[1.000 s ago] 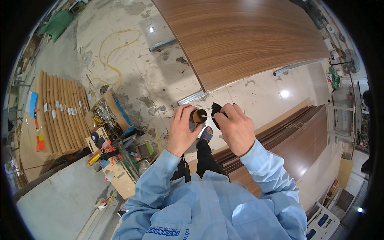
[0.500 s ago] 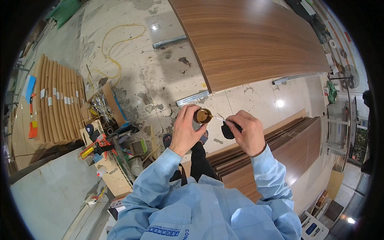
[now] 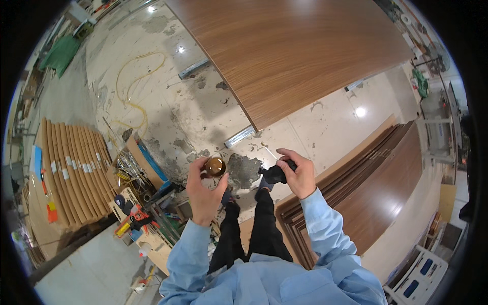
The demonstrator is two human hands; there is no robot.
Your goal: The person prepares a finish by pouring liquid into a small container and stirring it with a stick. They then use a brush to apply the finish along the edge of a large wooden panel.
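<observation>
My left hand [image 3: 203, 189] is closed round a small round cup [image 3: 215, 166] with glossy brown liquid in it, its open top facing up. Between the fingertips of my right hand [image 3: 300, 175] is a thin white stick [image 3: 269, 152] with a brownish tip; whether it is a brush I cannot make out. The same hand also grips a crumpled black cloth [image 3: 274, 174], which hangs beneath the fingers. Stick and cup are apart. Ahead of both hands lies a large brown wood-grain panel [image 3: 300, 61], its near corner closest to the stick.
Metal bars [image 3: 239, 137] support the panel above the worn tiled floor. More brown panels [image 3: 371, 188] are stacked at right. At left are upright cardboard strips [image 3: 76, 173], a box of scraps [image 3: 147, 160] and a tool-strewn bench [image 3: 147, 239]. A yellow hose [image 3: 137, 104] curls on the floor.
The stick's tip has left the cup. My left hand has moved left and nearer with the cup, widening the gap between my hands. The view has shifted, showing more of my legs.
</observation>
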